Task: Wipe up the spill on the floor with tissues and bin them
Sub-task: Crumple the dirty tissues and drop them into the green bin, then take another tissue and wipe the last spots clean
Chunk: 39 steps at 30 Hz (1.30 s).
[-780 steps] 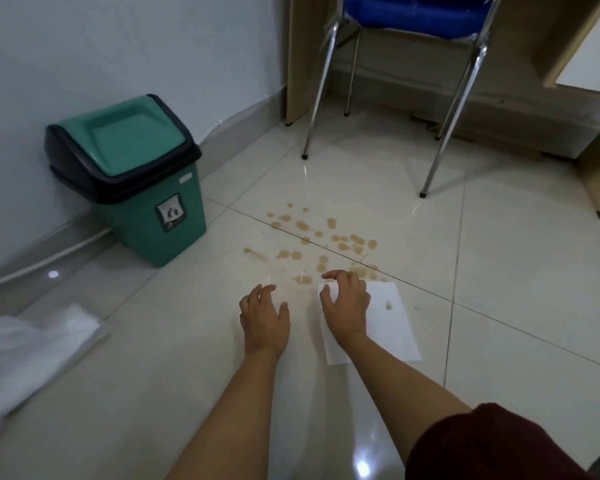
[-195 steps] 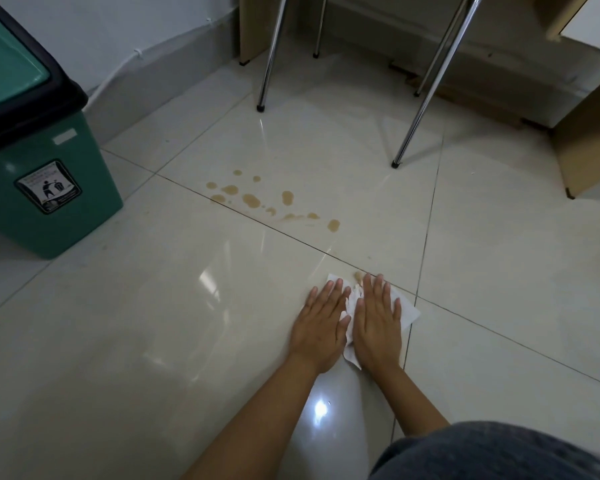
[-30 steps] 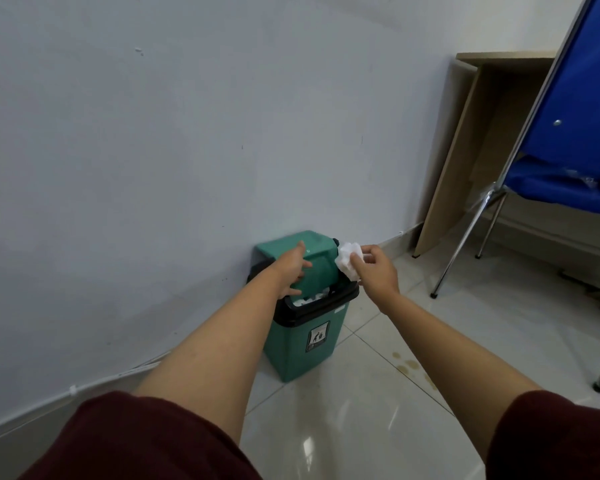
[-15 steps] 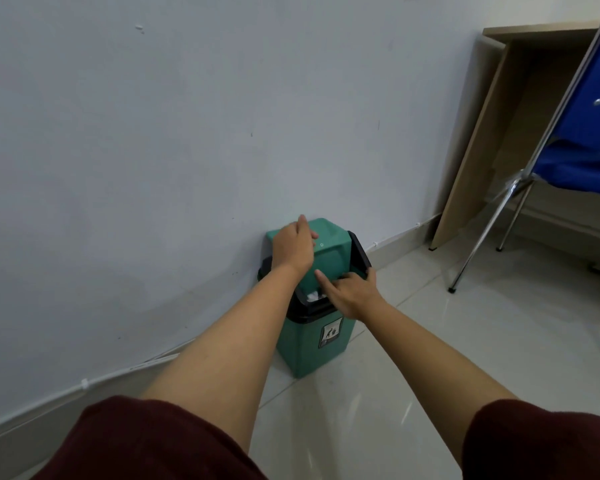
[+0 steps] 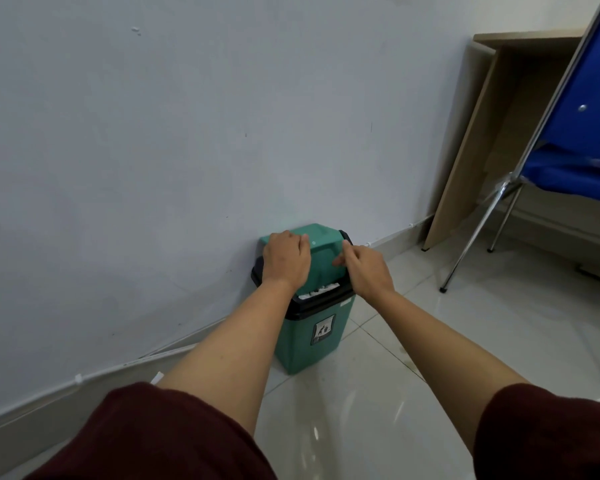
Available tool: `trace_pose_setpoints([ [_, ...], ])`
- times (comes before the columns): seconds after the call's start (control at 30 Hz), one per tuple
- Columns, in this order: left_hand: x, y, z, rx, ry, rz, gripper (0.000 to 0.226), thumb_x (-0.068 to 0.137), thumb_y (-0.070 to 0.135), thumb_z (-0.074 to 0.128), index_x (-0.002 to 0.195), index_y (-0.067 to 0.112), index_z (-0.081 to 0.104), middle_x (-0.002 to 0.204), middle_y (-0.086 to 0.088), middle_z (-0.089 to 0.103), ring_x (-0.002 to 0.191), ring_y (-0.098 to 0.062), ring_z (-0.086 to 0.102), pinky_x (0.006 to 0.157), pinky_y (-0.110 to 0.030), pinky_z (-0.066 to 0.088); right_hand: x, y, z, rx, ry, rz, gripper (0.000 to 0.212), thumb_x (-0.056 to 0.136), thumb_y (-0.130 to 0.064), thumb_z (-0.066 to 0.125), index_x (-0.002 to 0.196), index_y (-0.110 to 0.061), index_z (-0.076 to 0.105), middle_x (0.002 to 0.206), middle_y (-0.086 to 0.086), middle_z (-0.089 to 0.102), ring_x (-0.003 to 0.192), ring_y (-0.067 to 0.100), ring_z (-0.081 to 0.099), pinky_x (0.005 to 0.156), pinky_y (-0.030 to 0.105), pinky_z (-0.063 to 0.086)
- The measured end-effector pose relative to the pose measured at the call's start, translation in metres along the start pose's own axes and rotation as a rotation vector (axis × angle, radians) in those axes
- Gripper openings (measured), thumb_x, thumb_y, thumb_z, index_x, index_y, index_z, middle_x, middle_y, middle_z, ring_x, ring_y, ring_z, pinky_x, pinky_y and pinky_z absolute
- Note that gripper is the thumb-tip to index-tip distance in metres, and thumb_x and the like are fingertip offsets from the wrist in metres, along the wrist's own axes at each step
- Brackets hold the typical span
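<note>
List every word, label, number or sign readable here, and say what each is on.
No readable words or numbers.
Sticker on the front of the green bin: a pictogram of a figure dropping litter in a bin; any print there is too small to read.
Small pale label on the bin's black rim: blurred, unreadable.

the tissue the right hand (image 5: 368, 271) pinches a second ago is gone from it; white tissues (image 5: 317, 291) show in the gap under the bin (image 5: 305, 344) lid (image 5: 323, 252). that hand now sits above the lid's right edge, out of the opening. the left hand (image 5: 284, 259) lies further over the lid.
</note>
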<state>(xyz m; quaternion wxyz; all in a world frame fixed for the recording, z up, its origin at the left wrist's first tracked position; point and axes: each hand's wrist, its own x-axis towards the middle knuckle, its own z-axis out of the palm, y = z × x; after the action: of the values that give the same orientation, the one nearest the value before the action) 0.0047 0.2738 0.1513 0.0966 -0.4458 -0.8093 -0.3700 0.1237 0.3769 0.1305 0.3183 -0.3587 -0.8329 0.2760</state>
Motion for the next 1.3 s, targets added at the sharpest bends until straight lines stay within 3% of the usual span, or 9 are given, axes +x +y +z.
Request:
trace_pose_setpoints([
  [0.13,0.001,-0.003,-0.002,-0.056,-0.051,-0.034,0.048,0.101,0.025,0.029,0.095,-0.004,0.067,0.101,-0.020,0.066,0.104,-0.033,0.051,0.092,-0.042,0.040,-0.004,0.000,-0.003,-0.040,-0.031,-0.005,0.055,0.100,-0.046,0.031,0.077,-0.022,0.074,0.086,-0.004,0.071,0.082,0.014,0.062,0.077,0.034,0.049],
  [0.23,0.001,-0.007,-0.002,-0.074,-0.101,-0.024,0.050,0.102,0.027,0.030,0.089,-0.005,0.065,0.099,-0.023,0.067,0.102,-0.038,0.053,0.090,-0.043,0.042,-0.013,-0.007,0.000,-0.033,-0.026,0.005,0.052,0.099,-0.044,0.031,0.079,-0.023,0.074,0.087,-0.004,0.070,0.082,0.016,0.062,0.078,0.033,0.049],
  [0.4,-0.003,-0.012,-0.006,-0.182,-0.094,-0.052,0.046,0.101,0.026,0.033,0.077,-0.002,0.061,0.087,-0.022,0.066,0.088,-0.036,0.058,0.079,-0.043,0.046,-0.043,-0.028,0.028,-0.055,0.176,-0.050,0.039,0.095,-0.034,0.038,0.076,-0.013,0.066,0.078,0.000,0.058,0.077,0.018,0.054,0.079,0.042,0.048],
  [0.57,0.000,-0.031,-0.027,-0.171,-0.036,-0.115,0.036,0.099,0.022,0.038,0.108,0.003,0.067,0.114,-0.018,0.065,0.113,-0.034,0.053,0.098,-0.036,0.039,-0.071,-0.061,0.061,0.041,0.174,-0.179,0.023,0.094,-0.028,0.045,0.081,-0.013,0.056,0.079,0.001,0.055,0.077,0.019,0.049,0.072,0.042,0.045],
  [0.8,-0.020,-0.099,-0.107,-0.090,-0.025,-0.122,0.031,0.098,0.018,0.040,0.100,0.006,0.068,0.106,-0.012,0.068,0.100,-0.026,0.060,0.087,-0.030,0.042,-0.113,-0.078,0.102,0.061,-0.022,-0.382,0.017,0.095,-0.023,0.048,0.079,-0.016,0.051,0.078,-0.002,0.050,0.074,0.018,0.046,0.068,0.038,0.041],
  [0.97,-0.092,-0.159,-0.124,-0.063,-0.072,-0.243,0.026,0.096,0.018,0.047,0.090,0.006,0.069,0.094,-0.013,0.069,0.089,-0.028,0.062,0.081,-0.032,0.046,-0.132,-0.068,0.125,0.063,-0.209,-0.319,0.018,0.096,-0.023,0.047,0.086,-0.012,0.056,0.086,0.004,0.054,0.080,0.023,0.053,0.072,0.041,0.044],
  [1.07,-0.142,-0.191,-0.108,-0.068,-0.186,-0.374,0.026,0.089,0.030,0.063,0.091,0.005,0.068,0.091,-0.012,0.068,0.088,-0.028,0.062,0.079,-0.031,0.047,-0.143,-0.062,0.139,0.025,-0.365,-0.256,0.017,0.095,-0.027,0.046,0.092,-0.014,0.057,0.094,0.001,0.055,0.084,0.022,0.054,0.075,0.039,0.046],
  [1.2,-0.188,-0.217,-0.086,0.035,-0.335,-0.608,0.058,0.071,0.063,0.068,0.104,0.016,0.061,0.102,-0.003,0.065,0.098,-0.024,0.060,0.086,-0.034,0.049,-0.159,-0.050,0.158,-0.071,-0.533,-0.221,0.015,0.091,-0.024,0.050,0.102,-0.021,0.061,0.104,-0.002,0.055,0.085,0.016,0.054,0.077,0.032,0.046],
  [1.3,-0.210,-0.229,-0.073,0.091,-0.301,-0.607,0.046,0.080,0.060,0.059,0.101,0.019,0.060,0.103,-0.006,0.067,0.096,-0.025,0.062,0.077,-0.030,0.045,-0.174,-0.041,0.177,-0.169,-0.584,-0.219,0.022,0.089,-0.028,0.053,0.109,-0.024,0.060,0.112,-0.002,0.055,0.098,0.018,0.056,0.089,0.033,0.047],
])
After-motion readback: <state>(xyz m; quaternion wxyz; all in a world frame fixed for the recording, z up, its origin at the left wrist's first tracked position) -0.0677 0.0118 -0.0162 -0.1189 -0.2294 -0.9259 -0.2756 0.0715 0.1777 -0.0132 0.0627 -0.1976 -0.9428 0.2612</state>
